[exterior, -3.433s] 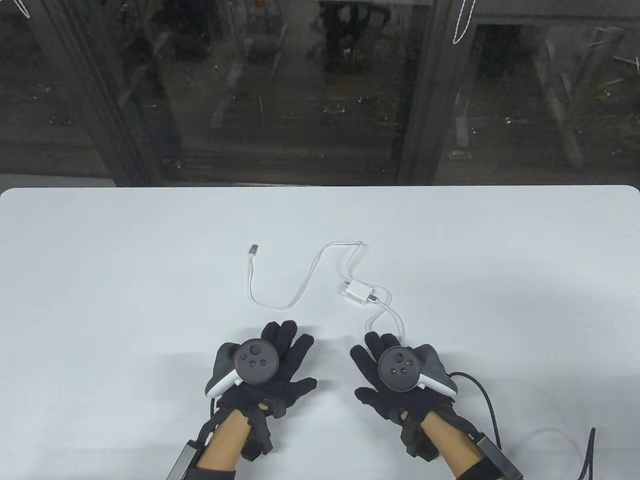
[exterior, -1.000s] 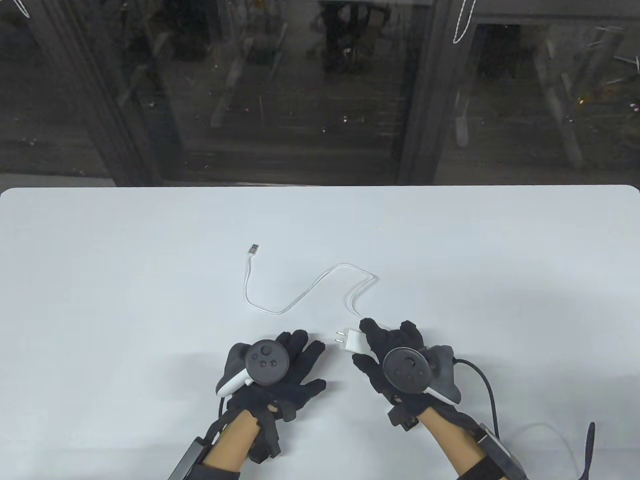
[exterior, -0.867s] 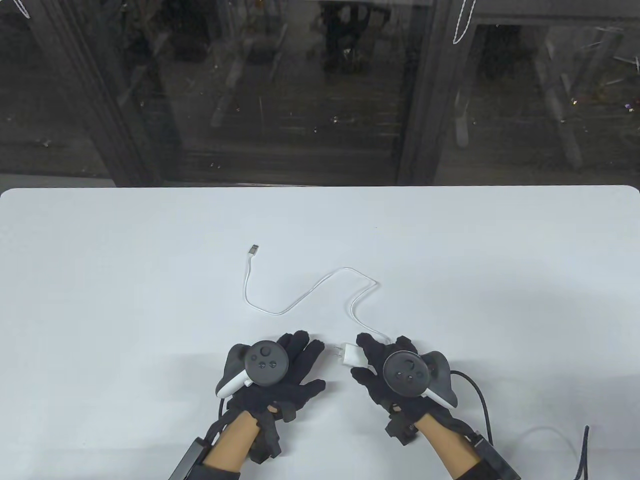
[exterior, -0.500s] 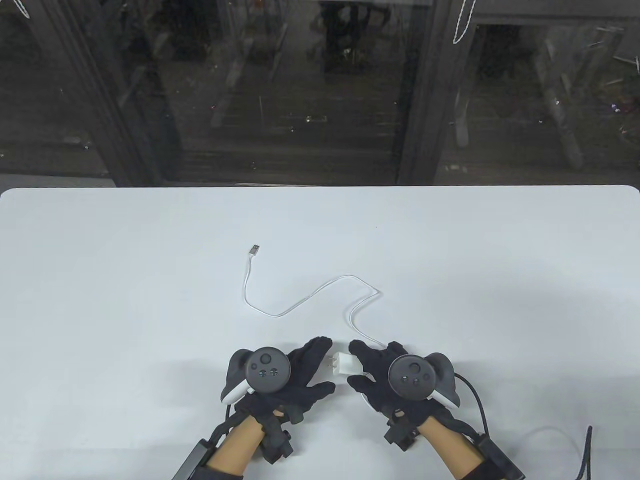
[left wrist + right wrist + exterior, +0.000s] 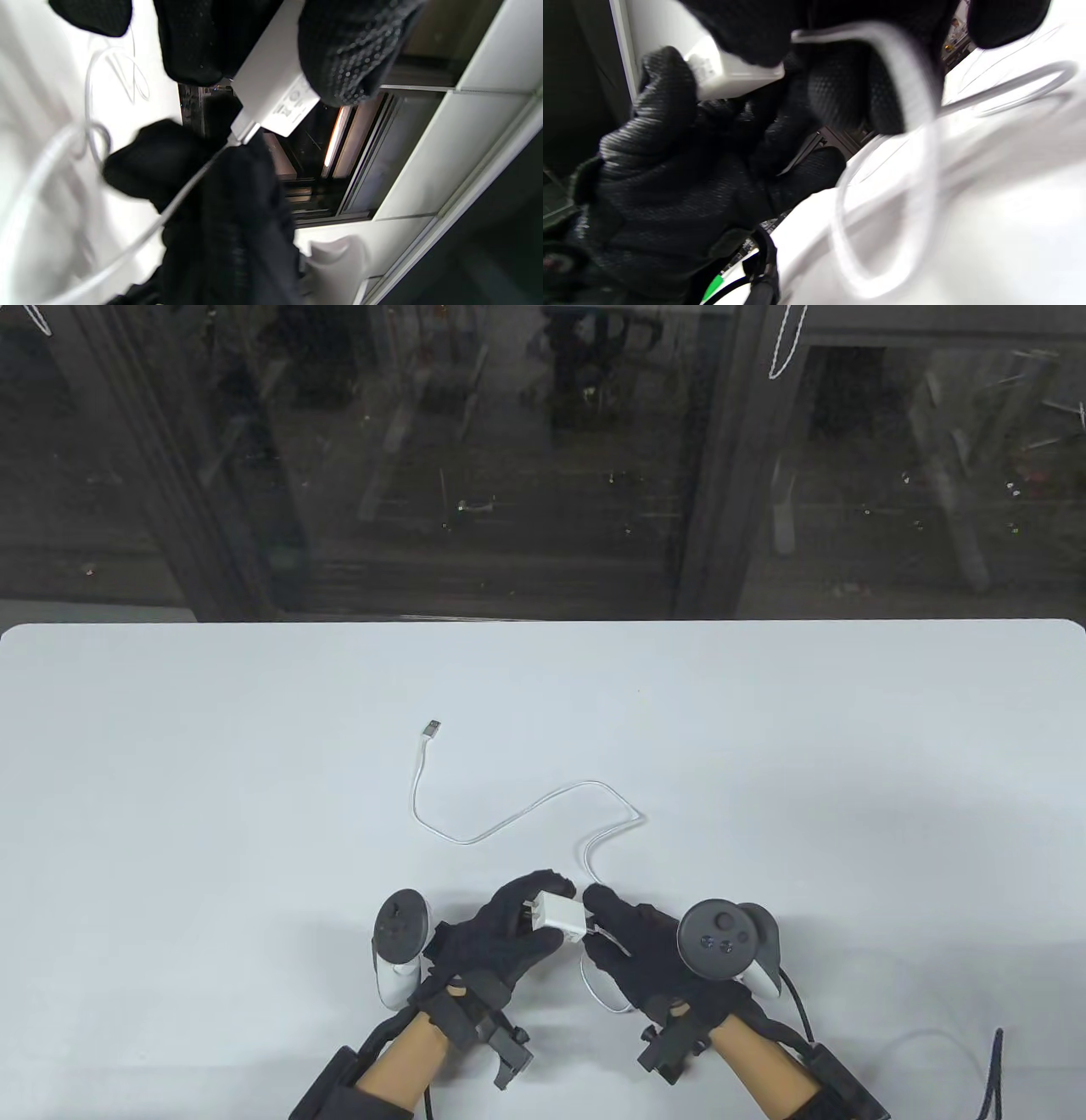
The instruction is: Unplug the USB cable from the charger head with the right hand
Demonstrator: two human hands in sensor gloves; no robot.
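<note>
White plastic, the charger (image 5: 558, 915) sits raised between the two gloved hands near the desk's (image 5: 212, 746) 6 o'clock edge. The left hand (image 5: 501, 937) grips it from the 9 o'clock side, fingers curled round the pronged end; in the left wrist view the charger (image 5: 273, 91) is pinched between fingertips (image 5: 352, 55) at the top of the picture. The right hand (image 5: 649, 963) closes on the charger's 3 o'clock end, where the cable (image 5: 526, 806) enters it, with thumb and forefinger pressed at the plug. Whether the plug is seated or already free, the pictures do not show clearly; in the left wrist view the plug (image 5: 242, 129) meets the charger's corner. In the right wrist view the charger (image 5: 729, 72) lies at 11 o'clock, and a blurred loop of cable (image 5: 903, 140) hangs beneath the right hand. From the right hand the cable runs toward 12 o'clock, bends across the desk toward 10 o'clock, and ends in a loose connector (image 5: 432, 727) lying flat, well apart from both hands.
</note>
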